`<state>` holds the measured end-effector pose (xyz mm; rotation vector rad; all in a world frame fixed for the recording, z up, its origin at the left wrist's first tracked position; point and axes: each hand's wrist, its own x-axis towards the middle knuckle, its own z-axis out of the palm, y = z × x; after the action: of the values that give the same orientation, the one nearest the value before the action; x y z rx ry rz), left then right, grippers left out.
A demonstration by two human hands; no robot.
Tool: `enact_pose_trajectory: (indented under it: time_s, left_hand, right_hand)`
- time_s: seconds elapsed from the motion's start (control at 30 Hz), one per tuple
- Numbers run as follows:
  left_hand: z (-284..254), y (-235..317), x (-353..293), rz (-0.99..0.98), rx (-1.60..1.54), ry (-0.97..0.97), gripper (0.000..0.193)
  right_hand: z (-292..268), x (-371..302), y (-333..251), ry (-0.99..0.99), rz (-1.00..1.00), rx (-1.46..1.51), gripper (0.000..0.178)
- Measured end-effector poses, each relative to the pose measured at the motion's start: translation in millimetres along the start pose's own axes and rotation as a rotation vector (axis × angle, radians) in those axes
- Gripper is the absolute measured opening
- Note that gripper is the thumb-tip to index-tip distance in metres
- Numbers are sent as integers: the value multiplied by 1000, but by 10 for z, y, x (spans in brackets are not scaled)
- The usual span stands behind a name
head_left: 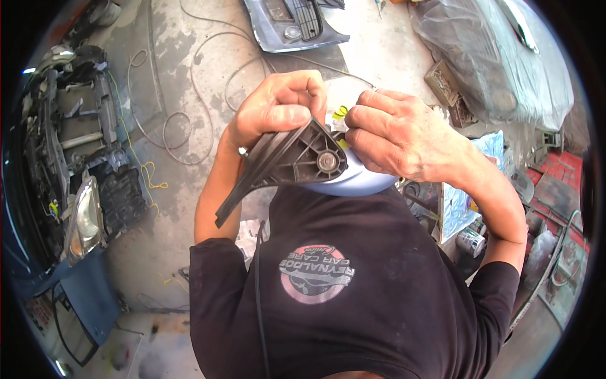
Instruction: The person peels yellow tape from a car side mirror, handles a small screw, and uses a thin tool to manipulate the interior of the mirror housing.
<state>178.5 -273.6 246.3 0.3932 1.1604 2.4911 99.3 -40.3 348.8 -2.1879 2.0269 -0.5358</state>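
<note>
A car side mirror is up in front of my chest. Its black triangular mounting bracket (284, 158) has ribs and a bolt, and part of its light-blue housing (360, 180) shows below and behind. My left hand (278, 104) is closed on the bracket's upper edge, thumb pressed along it and fingers curled. Close by at the housing's right side, my right hand (394, 132) has its fingers curled together in a pinch; whatever they hold is hidden. A small piece with yellow-green marks (339, 114) shows between the two hands.
A grey bumper part (297, 28) lies on the floor ahead. To the left stands a stripped car front with a headlight (87, 218). A plastic-covered car (486, 69) is at far right, with cans (470, 242) nearer. A hose (202, 95) loops across the concrete.
</note>
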Motion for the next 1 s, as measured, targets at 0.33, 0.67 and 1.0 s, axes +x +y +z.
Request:
enact_pose_trajectory:
  time_s: [0.33, 0.67, 1.0]
  left_hand:
    - [179, 141, -175, -8, 185, 30, 38]
    - [280, 218, -160, 255, 514, -66, 37]
    - [410, 280, -165, 397, 704, -109, 33]
  right_hand:
    - [-216, 56, 19, 180, 5, 340, 29]
    - [-74, 19, -124, 109, 55, 205, 21]
    - [-213, 146, 21, 251, 171, 378, 13]
